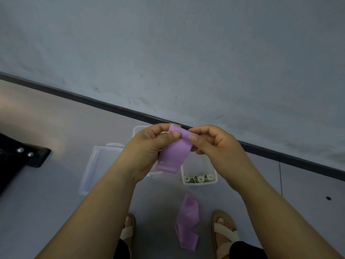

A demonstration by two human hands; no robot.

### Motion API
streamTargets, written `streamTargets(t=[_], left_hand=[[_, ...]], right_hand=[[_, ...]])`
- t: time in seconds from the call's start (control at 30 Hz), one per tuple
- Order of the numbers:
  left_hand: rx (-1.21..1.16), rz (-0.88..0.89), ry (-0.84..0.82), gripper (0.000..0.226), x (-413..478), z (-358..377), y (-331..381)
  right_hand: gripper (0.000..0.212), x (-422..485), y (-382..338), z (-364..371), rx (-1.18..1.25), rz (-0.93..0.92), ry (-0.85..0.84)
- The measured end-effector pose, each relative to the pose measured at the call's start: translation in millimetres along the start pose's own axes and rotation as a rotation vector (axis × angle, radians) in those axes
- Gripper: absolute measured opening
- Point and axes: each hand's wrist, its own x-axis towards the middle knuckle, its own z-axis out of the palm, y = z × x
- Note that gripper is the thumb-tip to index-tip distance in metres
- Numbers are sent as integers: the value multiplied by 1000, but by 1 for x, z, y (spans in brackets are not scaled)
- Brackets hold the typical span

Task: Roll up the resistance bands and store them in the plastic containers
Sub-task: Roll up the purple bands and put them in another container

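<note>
1. Head view, hands: the left hand [149, 146] and the right hand [211, 144] are raised side by side above the floor [56, 202]. Each pinches the top end of a purple band [173, 157] between thumb and forefinger, and the other fingers are curled loosely behind. The band hangs flat below the fingers. Only its top edge is folded over, so I judge the rolling of this one to be at its very start.

2. Head view, done: a clear container [199, 183] stands on the floor near the dark skirting [93, 100], directly below the hands. Several green rolls [200, 178] stand on end along its near wall, so at least these bands are rolled and stored. The rest of that container is hidden by the hands.

3. Head view, left to do: a second purple band [187, 221] lies crumpled and unrolled on the floor between the sandals [225, 232], nearer the person than the container. It still needs rolling and storing, as does the one in hand.

4. Head view, other containers: a clear open box [99, 165] lies left of the hands. The corner of another clear box [139, 129] shows behind the left hand, close to the skirting. I cannot tell what either holds.

5. Judgement: the task looks partly done, with two purple bands outstanding and no lids closed as far as can be seen.
</note>
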Motion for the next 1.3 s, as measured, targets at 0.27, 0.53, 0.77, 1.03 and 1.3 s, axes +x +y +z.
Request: streamTargets(t=[0.27, 0.53, 0.77, 1.03, 1.3], left_hand=[[88, 46, -21, 35, -2, 5, -1], [204, 110, 76, 13, 0, 6, -1], [224, 157, 84, 16, -1, 6, 0], [295, 218, 86, 22, 0, 6, 0], [217, 128, 52, 25, -1, 7, -1]], right_hand=[[11, 1, 4, -3, -17, -74, 97], [22, 1, 3, -4, -132, -145, 63], [16, 3, 8, -3, -65, -81, 49], [13, 2, 6, -1, -108, -123, 52], [15, 1, 3, -2, -102, -168, 62]])
